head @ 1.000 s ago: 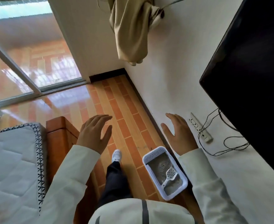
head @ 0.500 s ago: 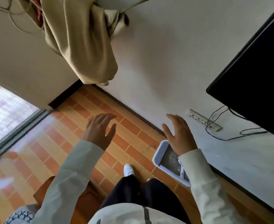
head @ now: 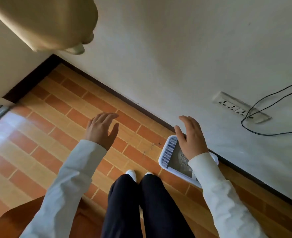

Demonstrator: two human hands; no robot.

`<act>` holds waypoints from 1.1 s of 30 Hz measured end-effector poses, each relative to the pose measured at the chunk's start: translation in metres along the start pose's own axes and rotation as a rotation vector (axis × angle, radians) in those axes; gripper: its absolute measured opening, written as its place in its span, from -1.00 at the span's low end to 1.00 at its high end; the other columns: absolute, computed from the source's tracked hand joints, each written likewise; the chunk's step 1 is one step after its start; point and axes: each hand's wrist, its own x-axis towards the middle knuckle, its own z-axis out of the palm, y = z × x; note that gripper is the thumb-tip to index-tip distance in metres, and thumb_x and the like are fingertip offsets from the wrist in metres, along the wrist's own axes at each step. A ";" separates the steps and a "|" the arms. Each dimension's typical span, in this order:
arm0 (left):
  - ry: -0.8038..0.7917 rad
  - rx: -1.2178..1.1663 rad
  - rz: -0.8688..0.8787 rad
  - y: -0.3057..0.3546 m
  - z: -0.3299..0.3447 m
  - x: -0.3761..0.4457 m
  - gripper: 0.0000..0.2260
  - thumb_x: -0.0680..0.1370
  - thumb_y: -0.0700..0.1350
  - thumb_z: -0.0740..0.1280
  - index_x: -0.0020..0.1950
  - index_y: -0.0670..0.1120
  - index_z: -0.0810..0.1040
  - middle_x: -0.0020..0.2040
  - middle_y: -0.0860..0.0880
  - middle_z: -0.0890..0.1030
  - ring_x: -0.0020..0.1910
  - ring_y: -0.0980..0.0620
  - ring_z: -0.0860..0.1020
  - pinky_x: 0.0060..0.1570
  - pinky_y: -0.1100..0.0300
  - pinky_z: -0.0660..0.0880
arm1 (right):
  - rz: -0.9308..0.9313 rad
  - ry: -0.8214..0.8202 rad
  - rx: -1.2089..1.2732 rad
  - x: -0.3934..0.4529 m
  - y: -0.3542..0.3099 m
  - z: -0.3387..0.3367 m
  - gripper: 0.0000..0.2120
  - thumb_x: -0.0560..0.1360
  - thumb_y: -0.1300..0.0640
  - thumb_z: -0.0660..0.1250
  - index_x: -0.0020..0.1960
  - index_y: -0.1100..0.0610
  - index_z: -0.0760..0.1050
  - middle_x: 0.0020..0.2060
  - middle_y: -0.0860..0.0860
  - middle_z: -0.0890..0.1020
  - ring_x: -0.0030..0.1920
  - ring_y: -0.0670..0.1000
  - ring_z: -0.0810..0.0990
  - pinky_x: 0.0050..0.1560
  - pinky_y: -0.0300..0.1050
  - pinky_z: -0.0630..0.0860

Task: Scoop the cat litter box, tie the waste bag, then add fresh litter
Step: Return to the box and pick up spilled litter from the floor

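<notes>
Both my left hand (head: 101,130) and right hand (head: 192,137) spread, empty. White rectangular plastic litter box (head: 169,152) with grey litter: probably heavy, stiff; grip rims.

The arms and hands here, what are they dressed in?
Both arms wear long, loose, pale off-white sleeves that end at the wrists. The left hand and right hand are bare: no gloves, and no rings or watch visible from this view.
</notes>
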 end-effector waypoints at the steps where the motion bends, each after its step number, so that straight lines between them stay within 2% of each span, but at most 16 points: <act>1: -0.011 0.002 0.015 -0.013 0.026 0.004 -0.65 0.55 0.03 0.11 0.18 -0.09 0.55 0.14 -0.08 0.61 0.17 -0.15 0.53 0.09 -0.12 0.45 | 0.020 0.007 0.007 0.005 0.014 0.023 -0.62 0.59 -0.02 0.16 0.36 0.09 0.36 0.31 0.09 0.43 0.32 0.06 0.41 0.17 -0.01 0.52; 6: -0.032 0.028 0.124 -0.073 0.163 0.031 -0.65 0.55 0.02 0.11 0.18 -0.10 0.55 0.13 -0.09 0.61 0.17 -0.15 0.54 0.11 -0.11 0.44 | 0.112 0.026 0.016 0.033 0.093 0.147 -0.67 0.58 0.00 0.18 0.28 0.12 0.42 0.22 0.08 0.50 0.22 0.04 0.45 0.10 0.01 0.54; 11: -0.048 0.019 0.251 -0.130 0.305 0.062 -0.68 0.57 -0.02 0.14 0.21 -0.11 0.54 0.17 -0.08 0.60 0.22 -0.12 0.51 0.18 -0.12 0.43 | 0.118 0.023 -0.088 0.066 0.181 0.276 -0.69 0.59 -0.03 0.15 0.21 0.13 0.44 0.13 0.05 0.53 0.16 0.01 0.45 0.01 -0.03 0.53; 14: -0.039 0.032 0.313 -0.161 0.379 0.075 -0.68 0.58 -0.03 0.13 0.23 -0.12 0.53 0.19 -0.09 0.59 0.23 -0.12 0.50 0.20 -0.12 0.42 | 0.131 0.054 -0.097 0.085 0.226 0.342 -0.69 0.59 -0.02 0.16 0.21 0.14 0.44 0.12 0.06 0.52 0.15 0.01 0.44 0.03 -0.01 0.54; 17: 0.010 0.020 0.348 -0.187 0.438 0.080 -0.71 0.58 -0.06 0.18 0.23 -0.13 0.52 0.19 -0.09 0.59 0.23 -0.12 0.50 0.21 -0.10 0.40 | 0.122 0.087 -0.147 0.098 0.265 0.402 -0.71 0.59 -0.04 0.15 0.17 0.13 0.43 0.07 0.06 0.53 0.07 -0.02 0.44 -0.04 -0.09 0.53; 20: 0.040 -0.027 0.349 -0.205 0.486 0.072 -0.72 0.58 -0.07 0.20 0.24 -0.12 0.52 0.20 -0.08 0.58 0.24 -0.11 0.49 0.22 -0.08 0.40 | 0.125 0.095 -0.191 0.101 0.292 0.449 -0.73 0.59 -0.06 0.15 0.10 0.13 0.41 0.01 0.06 0.50 -0.03 -0.06 0.41 -0.13 -0.22 0.41; 24: 0.047 -0.130 0.351 -0.218 0.536 0.060 -0.74 0.57 -0.12 0.23 0.22 -0.15 0.53 0.19 -0.08 0.58 0.22 -0.10 0.50 0.20 -0.05 0.42 | 0.131 0.058 -0.280 0.095 0.313 0.490 -0.71 0.59 -0.10 0.08 0.05 0.12 0.37 -0.03 0.05 0.48 -0.08 -0.02 0.46 -0.11 -0.16 0.54; 27: 0.104 -0.307 0.271 -0.216 0.559 0.048 -0.76 0.57 -0.14 0.24 0.21 -0.13 0.55 0.17 -0.05 0.59 0.18 0.01 0.52 0.19 0.15 0.43 | 0.135 -0.012 -0.308 0.085 0.317 0.513 -0.68 0.60 -0.11 0.05 0.09 0.14 0.36 -0.05 0.07 0.53 -0.11 -0.01 0.50 -0.17 -0.14 0.55; 29: 0.120 -0.515 0.114 -0.208 0.571 0.038 -0.75 0.59 -0.11 0.22 0.23 -0.09 0.54 0.16 0.00 0.60 0.16 0.13 0.53 0.16 0.27 0.43 | 0.177 -0.095 -0.296 0.074 0.318 0.533 -0.67 0.61 -0.11 0.03 0.12 0.15 0.33 -0.06 0.08 0.56 -0.14 0.03 0.54 -0.26 -0.15 0.49; 33: -0.061 -1.450 -0.424 -0.189 0.589 0.030 -0.69 0.61 -0.13 0.14 0.29 -0.20 0.49 0.22 -0.13 0.58 0.23 -0.04 0.53 0.31 0.01 0.39 | 0.351 -0.162 -0.317 0.058 0.311 0.582 -0.59 0.61 -0.14 0.00 0.21 0.20 0.25 -0.01 0.15 0.60 -0.16 0.14 0.64 -0.36 -0.10 0.46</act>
